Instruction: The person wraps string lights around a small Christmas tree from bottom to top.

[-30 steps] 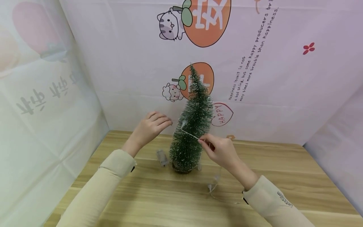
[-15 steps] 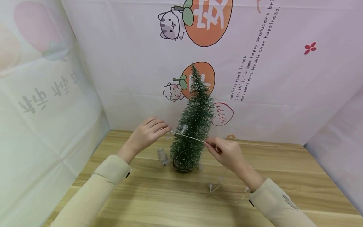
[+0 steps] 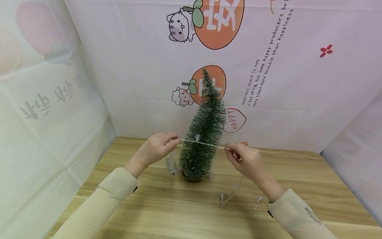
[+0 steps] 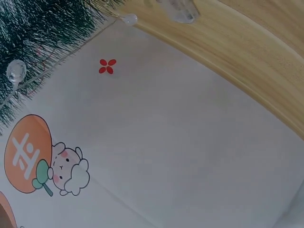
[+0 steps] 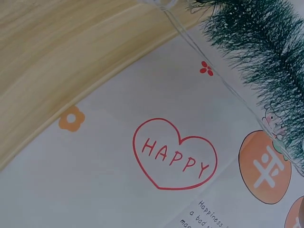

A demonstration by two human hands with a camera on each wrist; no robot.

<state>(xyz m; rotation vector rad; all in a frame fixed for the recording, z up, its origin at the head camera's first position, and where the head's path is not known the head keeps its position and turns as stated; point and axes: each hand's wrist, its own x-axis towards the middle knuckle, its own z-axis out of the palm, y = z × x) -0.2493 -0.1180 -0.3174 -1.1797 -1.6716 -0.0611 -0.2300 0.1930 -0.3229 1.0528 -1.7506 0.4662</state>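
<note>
A small green bottlebrush Christmas tree with frosted tips stands upright on the wooden table. My left hand pinches a string of fairy lights at the tree's left side. At its right side, my right hand pinches the same wire between thumb and fingers. The wire runs taut across the front of the tree at mid-height, with a clear bulb on it. In the left wrist view the bulb shows against the branches. Neither wrist view shows the fingers.
A clear battery box lies left of the tree base. A small bulb sits right of the base. More of the light string trails over the table at front right. A printed white cloth hangs behind.
The left hand, earlier beside the tree without the wire, now holds it. The right hand has moved right and slightly down, and the wire has straightened across the tree.
</note>
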